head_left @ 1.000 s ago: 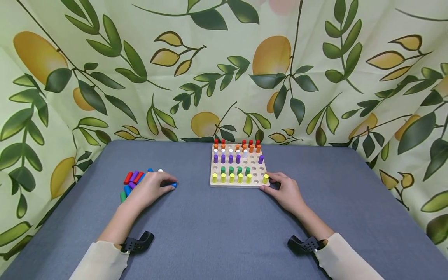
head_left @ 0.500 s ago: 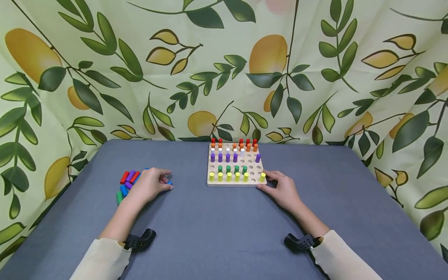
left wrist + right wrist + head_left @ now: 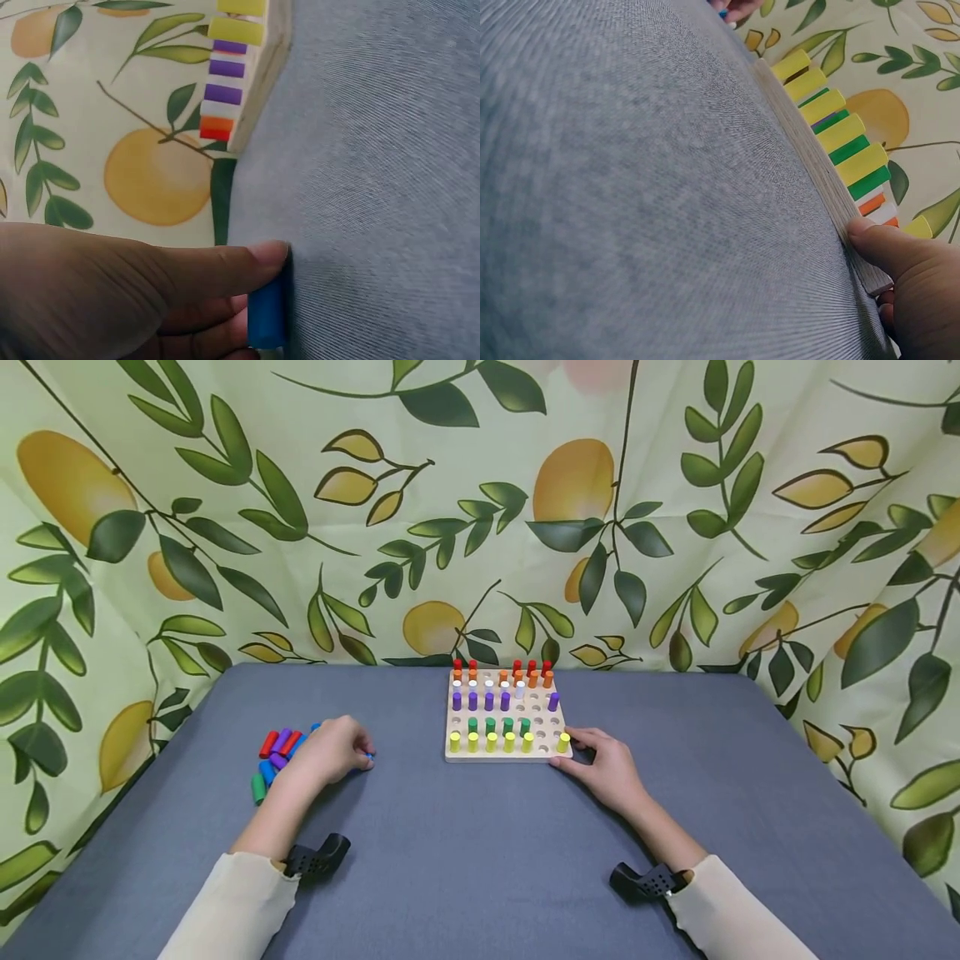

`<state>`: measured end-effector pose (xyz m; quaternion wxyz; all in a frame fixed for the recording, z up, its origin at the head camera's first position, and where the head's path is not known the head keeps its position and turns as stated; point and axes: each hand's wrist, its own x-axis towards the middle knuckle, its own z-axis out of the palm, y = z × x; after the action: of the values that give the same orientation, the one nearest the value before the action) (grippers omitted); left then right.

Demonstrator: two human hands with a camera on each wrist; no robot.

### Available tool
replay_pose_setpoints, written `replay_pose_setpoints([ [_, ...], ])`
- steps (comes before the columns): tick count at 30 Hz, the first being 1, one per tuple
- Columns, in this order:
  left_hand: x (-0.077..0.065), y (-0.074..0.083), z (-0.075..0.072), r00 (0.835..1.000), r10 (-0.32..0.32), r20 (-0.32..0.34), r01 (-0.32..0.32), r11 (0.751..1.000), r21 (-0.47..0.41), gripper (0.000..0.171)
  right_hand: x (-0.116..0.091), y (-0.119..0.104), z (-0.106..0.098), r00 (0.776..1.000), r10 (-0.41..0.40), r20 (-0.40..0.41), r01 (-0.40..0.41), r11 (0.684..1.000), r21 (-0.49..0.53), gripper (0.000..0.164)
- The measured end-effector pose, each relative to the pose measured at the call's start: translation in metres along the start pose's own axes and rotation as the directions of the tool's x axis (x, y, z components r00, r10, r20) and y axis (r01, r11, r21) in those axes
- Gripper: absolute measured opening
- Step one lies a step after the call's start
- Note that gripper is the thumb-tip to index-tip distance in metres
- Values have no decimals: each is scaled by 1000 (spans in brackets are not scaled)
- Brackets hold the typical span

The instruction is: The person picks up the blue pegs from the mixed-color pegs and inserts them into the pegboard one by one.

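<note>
My left hand (image 3: 337, 752) is low over the table at the left. Between its thumb and fingers it pinches a blue peg (image 3: 267, 319), which stands close to upright in the left wrist view. In the head view only a small bit of that peg shows past the fingertips. My right hand (image 3: 609, 770) grips the front right corner of a wooden pegboard (image 3: 491, 757), thumb on the front edge. Rows of red, orange, white, purple, green and yellow pegs stand in the board, with bare holes among them.
Beside the left forearm lies a loose pile of pegs, among them a red peg (image 3: 268, 744), a purple peg (image 3: 281, 741) and a green peg (image 3: 258, 788). The hand hides part of the pile. A leaf-and-fruit patterned cloth (image 3: 465, 510) hangs behind the grey table (image 3: 465, 860).
My left hand has rolled over the blue peg, so less of the peg shows, and its forearm has shifted slightly right. The right hand keeps its grip on the pegboard.
</note>
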<state>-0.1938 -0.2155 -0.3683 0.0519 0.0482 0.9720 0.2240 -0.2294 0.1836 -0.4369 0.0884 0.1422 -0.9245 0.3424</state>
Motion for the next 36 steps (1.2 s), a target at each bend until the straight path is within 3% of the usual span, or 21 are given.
replay_pose_setpoints([
  [5, 5, 4, 1, 1000, 1, -21, 0, 1000, 28, 3, -1, 1, 1, 1000, -4, -3, 4, 1000, -10, 59],
  [10, 11, 9, 4, 998, 11, -66, -7, 999, 53, 21, -2, 2, 1, 1000, 8, 9, -8, 1000, -24, 59],
  [16, 19, 22, 3, 989, 35, -146, -37, 999, -9, 18, -1, 2, 1, 1000, 10, 12, -9, 1000, -19, 60],
  [21, 23, 35, 4, 971, 5, -241, -19, 998, -55, 14, -1, 2, 1, 1000, 10, 12, -9, 1000, -20, 59],
  [25, 26, 44, 7, 964, -12, -264, -11, 996, -85, 17, 0, 2, 1, 1000, 11, 19, -11, 1000, -15, 60],
  [36, 43, 77, 5, 953, 5, -304, -78, 970, -231, 19, -1, 2, 1, 1000, 11, 10, -11, 1000, -21, 59],
])
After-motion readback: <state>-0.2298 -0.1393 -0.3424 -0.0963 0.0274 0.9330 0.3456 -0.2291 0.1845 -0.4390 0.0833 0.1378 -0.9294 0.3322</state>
